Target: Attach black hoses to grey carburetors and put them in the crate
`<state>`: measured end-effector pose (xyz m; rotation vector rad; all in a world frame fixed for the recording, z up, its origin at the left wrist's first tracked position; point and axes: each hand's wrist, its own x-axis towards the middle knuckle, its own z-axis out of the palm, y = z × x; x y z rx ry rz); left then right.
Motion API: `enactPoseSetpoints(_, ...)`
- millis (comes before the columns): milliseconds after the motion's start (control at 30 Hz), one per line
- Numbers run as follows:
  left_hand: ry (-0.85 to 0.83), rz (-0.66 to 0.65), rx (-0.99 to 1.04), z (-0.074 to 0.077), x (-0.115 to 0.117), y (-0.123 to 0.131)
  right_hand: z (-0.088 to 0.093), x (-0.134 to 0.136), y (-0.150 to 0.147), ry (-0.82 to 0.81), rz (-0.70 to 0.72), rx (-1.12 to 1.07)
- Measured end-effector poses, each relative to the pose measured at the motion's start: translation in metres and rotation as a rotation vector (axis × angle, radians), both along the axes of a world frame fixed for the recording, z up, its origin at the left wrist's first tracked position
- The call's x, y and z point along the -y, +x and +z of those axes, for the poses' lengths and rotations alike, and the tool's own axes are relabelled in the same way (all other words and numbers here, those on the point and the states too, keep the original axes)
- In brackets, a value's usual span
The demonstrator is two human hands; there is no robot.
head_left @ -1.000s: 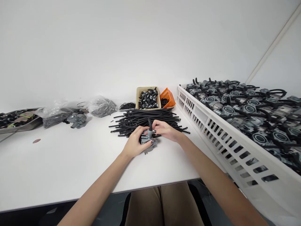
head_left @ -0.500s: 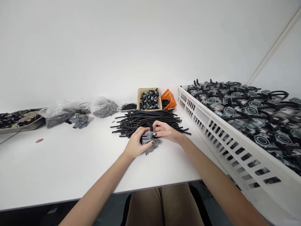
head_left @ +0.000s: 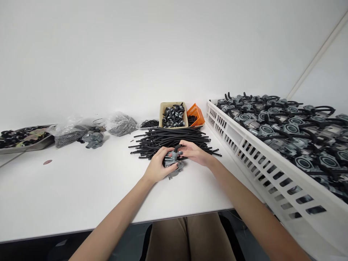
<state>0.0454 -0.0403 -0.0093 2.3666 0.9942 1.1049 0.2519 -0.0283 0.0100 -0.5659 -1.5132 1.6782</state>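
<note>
My left hand (head_left: 160,165) is closed around a grey metal carburetor (head_left: 174,171) just in front of a pile of hoses. A short black rubber hose (head_left: 177,148) stands out of the carburetor's top and leans right. The fingers of my right hand (head_left: 194,153) are pinched at this short hose; their tips are partly hidden behind it. Thin black hoses (head_left: 152,139) lie heaped right behind both hands.
On the right, a large white slotted crate (head_left: 244,145) holds many carburetors with hoses. Behind the pile stand a beige bin (head_left: 162,108) of short hoses and a tilted orange basket (head_left: 199,114). Another carburetor (head_left: 94,139), plastic bags (head_left: 121,125) and a metal tray (head_left: 40,145) are at left.
The short hose on the carburetor, upright before, now leans to the right along with my right fingers. My left hand keeps its hold on the carburetor.
</note>
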Motion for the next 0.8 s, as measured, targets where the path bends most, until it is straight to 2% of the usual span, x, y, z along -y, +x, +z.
enactPoseSetpoints(167,0.009,-0.012,0.003,0.001,0.001,0.001,-0.002,-0.001,-0.011,0.081,-0.071,0.067)
enactPoseSetpoints(267,0.006,-0.017,0.007,0.001,0.001,0.001,-0.001,-0.002,-0.013,0.127,-0.036,0.081)
enactPoseSetpoints(367,-0.003,-0.008,-0.001,0.001,0.001,0.000,-0.001,-0.002,-0.006,0.086,0.035,0.066)
enactPoseSetpoints(500,0.002,0.001,-0.008,0.000,0.001,0.000,-0.002,-0.003,0.001,0.014,0.009,0.015)
enactPoseSetpoints(667,0.002,-0.021,-0.015,0.000,0.001,-0.001,-0.005,-0.003,-0.005,0.148,-0.034,0.085)
enactPoseSetpoints(800,0.004,-0.044,-0.009,0.001,0.002,-0.002,-0.007,-0.003,-0.009,0.179,-0.002,0.150)
